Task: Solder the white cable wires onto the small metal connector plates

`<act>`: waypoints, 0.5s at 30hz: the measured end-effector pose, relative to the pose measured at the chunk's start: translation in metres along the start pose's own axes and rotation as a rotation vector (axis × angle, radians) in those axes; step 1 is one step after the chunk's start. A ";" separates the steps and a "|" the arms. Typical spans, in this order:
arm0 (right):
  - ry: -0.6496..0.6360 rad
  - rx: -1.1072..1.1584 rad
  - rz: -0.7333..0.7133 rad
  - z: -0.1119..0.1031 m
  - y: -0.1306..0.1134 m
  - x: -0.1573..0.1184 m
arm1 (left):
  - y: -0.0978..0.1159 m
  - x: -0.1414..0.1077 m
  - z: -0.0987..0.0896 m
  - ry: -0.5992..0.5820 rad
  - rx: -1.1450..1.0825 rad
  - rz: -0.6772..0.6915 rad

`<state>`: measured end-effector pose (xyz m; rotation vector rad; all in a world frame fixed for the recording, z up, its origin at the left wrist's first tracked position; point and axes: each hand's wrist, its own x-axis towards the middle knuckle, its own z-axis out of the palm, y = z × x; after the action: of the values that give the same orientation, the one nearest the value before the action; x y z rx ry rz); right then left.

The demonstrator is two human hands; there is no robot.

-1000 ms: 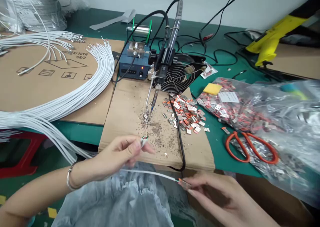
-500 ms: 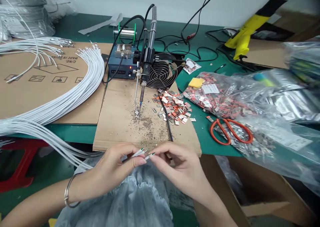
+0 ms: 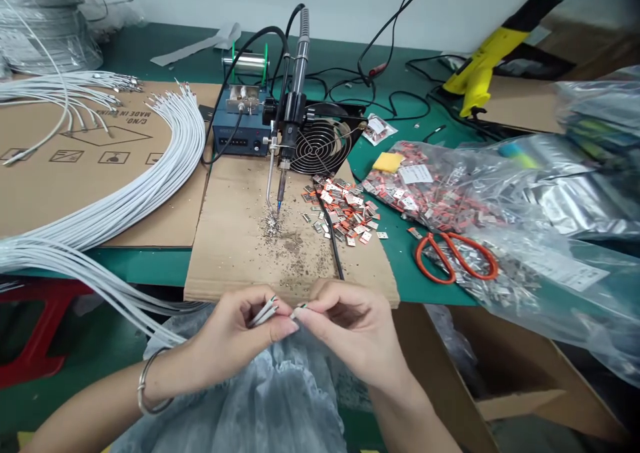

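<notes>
Several white cable ends (image 3: 264,312) with dark and green tips stick up between the thumb and fingers of my left hand (image 3: 245,326), which is closed on them. My right hand (image 3: 353,323) pinches one white cable end with a green tip, its fingertips almost touching those of my left hand. Both hands are over my lap at the front edge of the cardboard sheet (image 3: 240,240). Beyond them a soldering iron (image 3: 283,186) points down in its stand, beside a thin metal feed tube, above scattered solder bits (image 3: 273,225).
A pile of small metal connectors (image 3: 345,206) lies right of the iron. Orange-handled scissors (image 3: 435,260) and bagged connectors (image 3: 430,193) are at the right. Long white cables (image 3: 165,173) curve across the left. Behind stand a blue control box (image 3: 235,136), solder spool (image 3: 250,63) and fan (image 3: 320,148).
The cable ends in my left hand have tilted more upright and sit apart from the one in my right fingertips. The view has shifted slightly, and the box's red light no longer shows bright.
</notes>
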<state>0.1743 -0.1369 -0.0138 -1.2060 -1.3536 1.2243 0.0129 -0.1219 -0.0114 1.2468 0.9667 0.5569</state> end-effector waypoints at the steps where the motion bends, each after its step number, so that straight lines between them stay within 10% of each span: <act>1: 0.039 -0.015 -0.064 0.004 0.003 -0.001 | 0.000 0.000 0.002 0.025 -0.034 0.007; 6: 0.119 -0.199 -0.427 0.010 0.007 -0.005 | -0.001 -0.002 0.001 0.083 -0.068 0.031; 11: -0.158 -0.253 -0.244 -0.010 -0.006 0.004 | 0.000 -0.006 -0.005 0.035 0.048 0.025; 15: -0.129 -0.125 -0.300 -0.007 -0.004 0.008 | 0.000 -0.003 0.000 0.050 -0.009 0.041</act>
<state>0.1802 -0.1284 -0.0096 -0.9767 -1.6604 1.0298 0.0113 -0.1239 -0.0101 1.2517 0.9818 0.6263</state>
